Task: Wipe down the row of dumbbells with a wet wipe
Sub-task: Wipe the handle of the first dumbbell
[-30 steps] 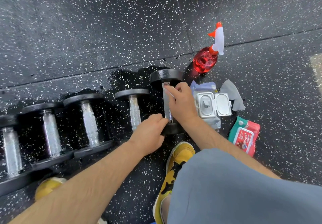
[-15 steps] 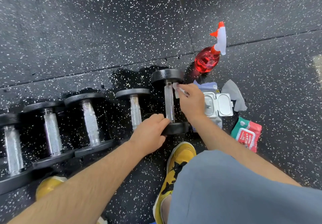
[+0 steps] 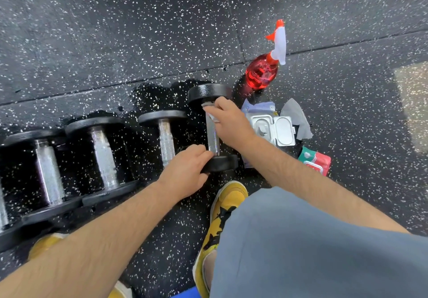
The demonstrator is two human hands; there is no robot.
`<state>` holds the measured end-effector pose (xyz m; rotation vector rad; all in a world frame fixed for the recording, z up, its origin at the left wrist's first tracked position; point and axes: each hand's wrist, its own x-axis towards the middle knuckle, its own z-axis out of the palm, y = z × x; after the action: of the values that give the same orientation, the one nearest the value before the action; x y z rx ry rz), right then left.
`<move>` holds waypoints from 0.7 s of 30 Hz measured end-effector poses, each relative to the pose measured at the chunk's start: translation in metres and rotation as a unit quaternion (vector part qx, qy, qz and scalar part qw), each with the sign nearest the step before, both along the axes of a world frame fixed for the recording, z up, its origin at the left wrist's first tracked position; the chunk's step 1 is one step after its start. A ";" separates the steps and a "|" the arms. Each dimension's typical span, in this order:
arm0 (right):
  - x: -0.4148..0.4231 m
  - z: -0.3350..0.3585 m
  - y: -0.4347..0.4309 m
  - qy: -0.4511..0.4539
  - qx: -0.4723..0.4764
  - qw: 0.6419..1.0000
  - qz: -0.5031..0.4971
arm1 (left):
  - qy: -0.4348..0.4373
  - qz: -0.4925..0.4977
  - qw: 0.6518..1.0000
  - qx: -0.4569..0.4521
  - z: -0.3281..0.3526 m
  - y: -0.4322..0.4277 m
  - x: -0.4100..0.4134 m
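Head view: right hand (image 3: 229, 121) pinches wipe (image 3: 212, 116) against dumbbell (image 3: 213, 138), left hand (image 3: 185, 172) grips its near end; half-hidden red pack (image 3: 316, 161) label unreadable.

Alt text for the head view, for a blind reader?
The right hand holds a wet wipe at the far end of the rightmost dumbbell; the left hand grips its near end. A red spray bottle sits beyond.

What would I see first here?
A bright red spray bottle stands on the speckled floor, just past the rightmost dumbbell. That dumbbell has a wet wipe held against its handle, and more black dumbbells line up to its left. A yellow shoe sits nearer.
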<state>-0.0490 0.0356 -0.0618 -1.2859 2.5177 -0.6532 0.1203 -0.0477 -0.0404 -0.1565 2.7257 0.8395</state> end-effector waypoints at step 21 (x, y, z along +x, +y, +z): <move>0.016 0.004 -0.004 0.106 0.025 0.993 0.035 | 0.002 -0.001 1.000 -0.002 0.002 0.003 -0.003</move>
<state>-0.0333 0.0314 -0.0578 -1.4892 2.6204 -0.4558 0.1177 -0.0450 -0.0381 -0.1521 2.7309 0.8339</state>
